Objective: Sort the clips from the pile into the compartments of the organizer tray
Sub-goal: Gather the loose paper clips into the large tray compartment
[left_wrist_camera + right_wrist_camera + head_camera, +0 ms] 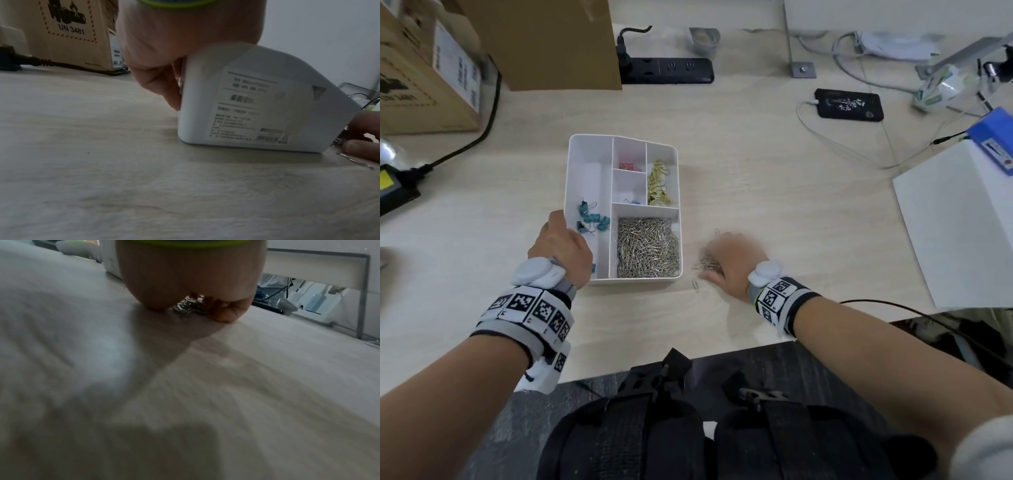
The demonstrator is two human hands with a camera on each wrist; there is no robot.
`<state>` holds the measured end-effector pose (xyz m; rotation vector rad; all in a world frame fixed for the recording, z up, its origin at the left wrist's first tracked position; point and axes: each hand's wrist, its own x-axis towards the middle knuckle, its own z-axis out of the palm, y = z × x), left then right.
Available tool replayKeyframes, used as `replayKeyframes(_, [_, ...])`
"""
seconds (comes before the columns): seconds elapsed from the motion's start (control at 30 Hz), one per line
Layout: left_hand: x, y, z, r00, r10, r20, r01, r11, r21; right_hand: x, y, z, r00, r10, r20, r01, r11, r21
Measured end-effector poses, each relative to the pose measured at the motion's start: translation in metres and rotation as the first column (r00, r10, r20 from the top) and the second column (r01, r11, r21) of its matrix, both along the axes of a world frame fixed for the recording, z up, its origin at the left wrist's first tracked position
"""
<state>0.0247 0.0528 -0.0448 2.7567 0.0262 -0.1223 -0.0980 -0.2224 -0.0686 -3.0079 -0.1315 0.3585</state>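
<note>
The white organizer tray (589, 178) stands on the table. Its near right compartment is full of silver paper clips (649, 251). Teal binder clips (592, 219) lie in the long left one, yellow clips (659, 185) at the far right, and red clips (626, 166) and a blue clip (635, 202) in the middle. My left hand (563, 236) grips the tray's near left wall (257, 105), fingers (172, 91) curled against its outside. Right of the tray, my right hand (729, 260) curls over a small pile of silver paper clips (707, 263), seen under the palm (189, 308). One clip (695, 285) lies loose.
Cardboard boxes (428, 75) stand at the far left, with a black power strip (667, 70) behind the tray. A phone on a cable (849, 104) lies at the far right, near a white box (962, 222). The table's near edge runs just behind my wrists.
</note>
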Motion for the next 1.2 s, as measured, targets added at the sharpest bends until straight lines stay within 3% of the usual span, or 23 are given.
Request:
replayKeyframes(0.13, [0.000,-0.001,-0.001,1.000,0.015,0.006,-0.015,1.000,0.015,0.009,-0.001,-0.005,0.987,0.138,0.081,-0.137,0.990,-0.022])
replayKeyframes(0.3, [0.002,-0.002,-0.003,1.000,0.024,0.012,-0.025,0.999,0.029,0.018,-0.006,-0.005,0.980,0.196,0.024,-0.195,0.981,-0.009])
replayKeyframes(0.43, [0.002,-0.002,-0.003,1.000,0.023,0.002,-0.023,0.999,0.040,0.024,-0.004,0.008,0.974,-0.031,-0.226,0.047,0.997,0.069])
replayKeyframes(0.53, [0.000,0.000,0.000,1.000,0.016,0.001,-0.016,1.000,0.023,0.024,-0.006,0.020,0.963,-0.227,-0.144,0.251,0.951,0.180])
replayKeyframes(0.63, [0.000,-0.002,0.001,1.000,0.008,-0.005,-0.008,1.000,0.021,0.029,-0.007,0.034,0.896,-0.443,-0.030,0.423,0.831,0.362])
replayKeyframes(0.77, [-0.001,-0.003,0.002,1.000,0.013,-0.018,-0.012,1.000,0.021,0.054,0.012,0.066,0.833,-0.549,0.071,0.419,0.708,0.568])
replayKeyframes(0.9, [-0.002,-0.004,0.002,1.000,0.009,-0.012,-0.009,1.000,0.024,0.079,0.048,0.093,0.834,-0.539,0.116,0.323,0.648,0.689])
replayKeyframes(0.97, [-0.001,-0.002,0.004,1.000,0.014,-0.024,-0.013,1.000,0.021,0.085,0.069,0.093,0.873,-0.477,0.099,0.286,0.667,0.688])
replayKeyframes(1.1, [0.000,-0.002,0.006,0.999,0.011,-0.046,-0.010,1.000,0.020,0.080,0.089,0.069,0.958,-0.280,-0.068,0.277,0.830,0.485])
replayKeyframes(1.2, [0.002,-0.003,0.005,0.998,0.011,-0.055,-0.010,1.000,0.022,0.075,0.077,0.065,0.948,-0.315,-0.043,0.292,0.809,0.510])
